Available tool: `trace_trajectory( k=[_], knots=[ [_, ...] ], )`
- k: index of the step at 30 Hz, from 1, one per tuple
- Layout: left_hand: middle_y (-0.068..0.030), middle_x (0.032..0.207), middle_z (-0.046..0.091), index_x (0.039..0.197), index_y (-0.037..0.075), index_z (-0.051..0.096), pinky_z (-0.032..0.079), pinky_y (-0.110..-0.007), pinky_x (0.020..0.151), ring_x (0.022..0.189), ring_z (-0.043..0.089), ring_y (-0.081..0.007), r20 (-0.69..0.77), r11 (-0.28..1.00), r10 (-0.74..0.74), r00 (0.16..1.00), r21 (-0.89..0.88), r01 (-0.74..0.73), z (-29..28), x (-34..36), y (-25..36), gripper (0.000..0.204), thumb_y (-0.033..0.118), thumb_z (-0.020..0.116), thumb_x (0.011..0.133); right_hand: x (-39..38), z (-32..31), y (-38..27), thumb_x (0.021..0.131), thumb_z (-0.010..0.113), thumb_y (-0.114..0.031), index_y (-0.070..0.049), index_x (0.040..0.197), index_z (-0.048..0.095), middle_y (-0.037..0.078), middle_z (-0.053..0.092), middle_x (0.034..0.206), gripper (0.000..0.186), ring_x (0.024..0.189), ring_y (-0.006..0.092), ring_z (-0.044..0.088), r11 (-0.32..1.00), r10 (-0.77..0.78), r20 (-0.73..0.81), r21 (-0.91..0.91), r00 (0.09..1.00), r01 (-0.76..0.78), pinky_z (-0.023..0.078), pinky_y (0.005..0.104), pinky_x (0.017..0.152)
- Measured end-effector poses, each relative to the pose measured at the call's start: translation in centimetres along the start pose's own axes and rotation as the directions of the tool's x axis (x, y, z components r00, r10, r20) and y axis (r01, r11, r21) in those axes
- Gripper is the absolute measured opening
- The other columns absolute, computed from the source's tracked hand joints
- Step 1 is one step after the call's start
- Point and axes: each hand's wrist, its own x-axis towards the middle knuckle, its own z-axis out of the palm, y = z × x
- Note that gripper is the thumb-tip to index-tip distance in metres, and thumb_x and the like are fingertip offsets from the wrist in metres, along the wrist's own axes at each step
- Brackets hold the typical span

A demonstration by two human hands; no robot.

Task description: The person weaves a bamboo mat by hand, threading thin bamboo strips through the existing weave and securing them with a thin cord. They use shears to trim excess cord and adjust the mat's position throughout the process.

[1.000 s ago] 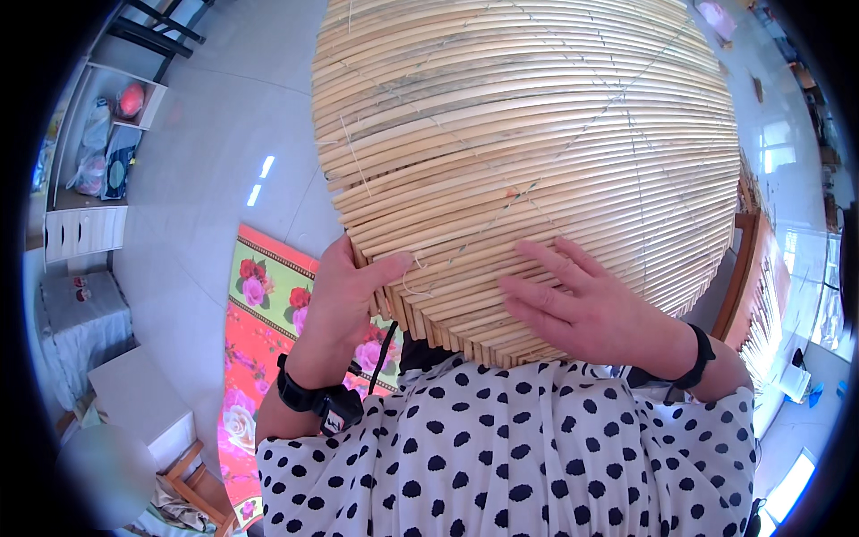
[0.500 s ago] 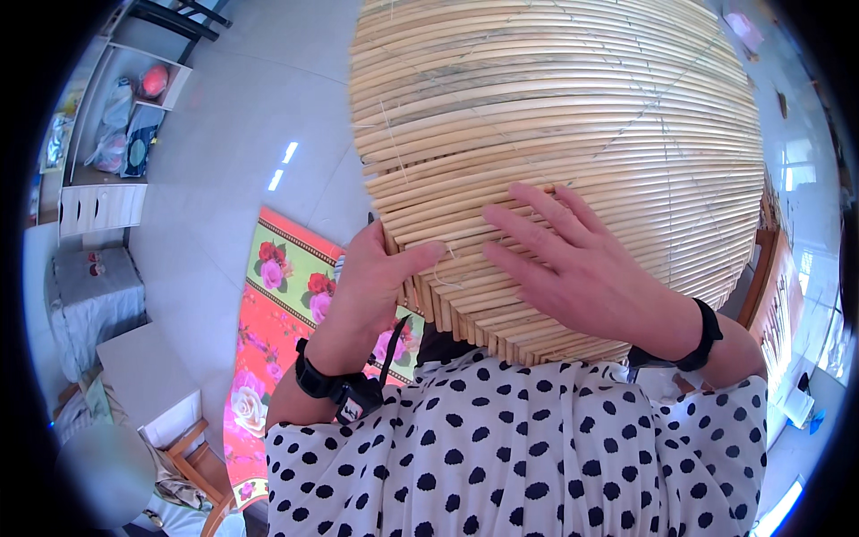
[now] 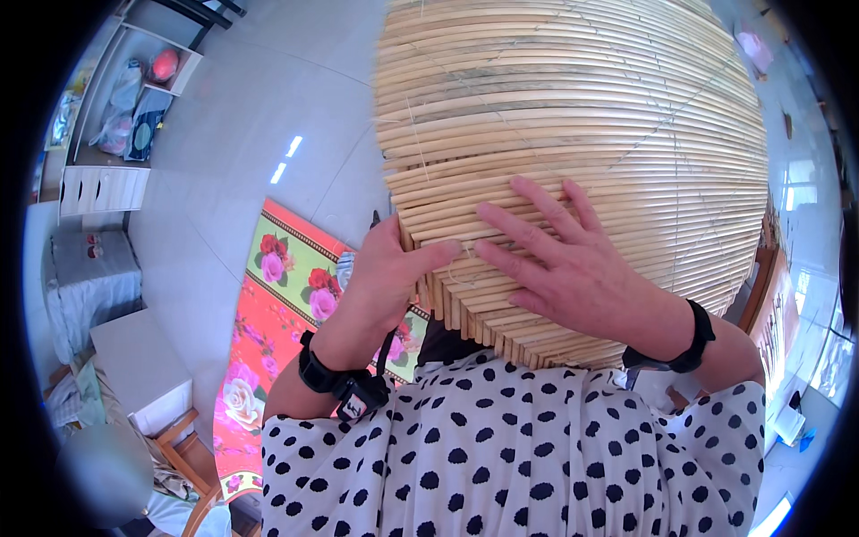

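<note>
A large mat of pale straw-coloured stalks, laid side by side and stitched with thin thread, spreads out in front of me. Its near edge rests close to my body, with stalk ends in a stepped row. My left hand grips the left corner, thumb on top and the other fingers hidden underneath. Beside that thumb a loose pale thread curls over the stalks. On the mat's upper face lies my right hand, fingers spread, its index fingertip close to the left thumb tip.
A red and green flowered sheet lies on the grey tiled floor to my left. Beyond it stand a shelf with bags, a cloth-covered box and a wooden chair. Brown wooden furniture is at the right.
The mat and my left hand have shifted a little rightward in view. My right hand has slid slightly left across the stalks, bringing its index fingertip nearer the left thumb.
</note>
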Motion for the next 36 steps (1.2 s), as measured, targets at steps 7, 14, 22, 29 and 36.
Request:
trace_trajectory(
  k=[7, 14, 22, 29, 36],
  knots=[
    [-0.0136, 0.124, 0.061, 0.129, -0.006, 0.050, 0.050, -0.033, 0.095, 0.109, 0.062, -0.0188, -0.016, 1.000, 0.009, 1.000, 0.000, -0.009, 0.1, -0.2, -0.1, 0.051, 0.002, 0.070, 0.083, 0.2, -0.1, 0.1, 0.077, 0.074, -0.037, -0.022, 0.139, 0.051, 0.003, 0.035, 0.154, 0.068, 0.145, 0.0334, 0.025, 1.000, -0.004, -0.004, -0.001, 1.000, 0.004, 0.019, 0.0592, 0.115],
    [-0.0126, 0.123, 0.062, 0.130, -0.006, 0.051, 0.049, -0.031, 0.096, 0.108, 0.061, -0.0170, -0.059, 0.998, -0.052, 0.997, 0.023, 0.053, 0.0, -0.3, 0.2, 0.053, 0.004, 0.072, 0.082, 0.5, -0.6, -0.5, 0.078, 0.074, -0.038, -0.024, 0.139, 0.052, 0.002, 0.036, 0.153, 0.066, 0.145, 0.0326, 0.025, 0.997, 0.026, 0.034, -0.078, 0.999, -0.023, 0.022, 0.0567, 0.115],
    [-0.0103, 0.132, 0.058, 0.140, -0.004, 0.044, 0.048, -0.031, 0.097, 0.118, 0.058, -0.0176, 0.117, 0.954, -0.054, 0.992, -0.288, 0.086, -2.6, -0.2, -0.2, 0.049, 0.022, 0.052, 0.099, 0.9, -1.0, -1.0, 0.075, 0.077, -0.035, -0.022, 0.132, 0.058, 0.002, 0.040, 0.150, 0.062, 0.142, 0.0318, 0.030, 0.994, 0.046, 0.026, -0.103, 0.999, -0.043, 0.026, 0.0559, 0.113],
    [-0.0107, 0.134, 0.056, 0.143, -0.003, 0.040, 0.048, -0.031, 0.098, 0.118, 0.058, -0.0161, 0.284, 0.986, -0.097, 0.954, -0.107, 0.132, -5.7, -0.4, -0.1, 0.053, 0.017, 0.057, 0.096, 0.9, -1.1, -0.8, 0.072, 0.079, -0.034, -0.022, 0.131, 0.058, 0.001, 0.040, 0.150, 0.065, 0.141, 0.0321, 0.030, 0.994, 0.040, 0.035, -0.106, 0.999, -0.036, 0.027, 0.0558, 0.112],
    [-0.0105, 0.131, 0.058, 0.139, -0.005, 0.043, 0.048, -0.030, 0.099, 0.116, 0.059, -0.0161, 0.234, 0.962, -0.066, 0.970, -0.243, 0.125, -4.7, -0.1, -1.1, 0.054, 0.010, 0.063, 0.091, 0.8, -0.8, -0.7, 0.072, 0.079, -0.037, -0.023, 0.136, 0.054, 0.001, 0.037, 0.153, 0.070, 0.143, 0.0336, 0.028, 0.993, 0.039, 0.063, -0.113, 0.997, -0.032, 0.025, 0.0563, 0.114]
  ],
)
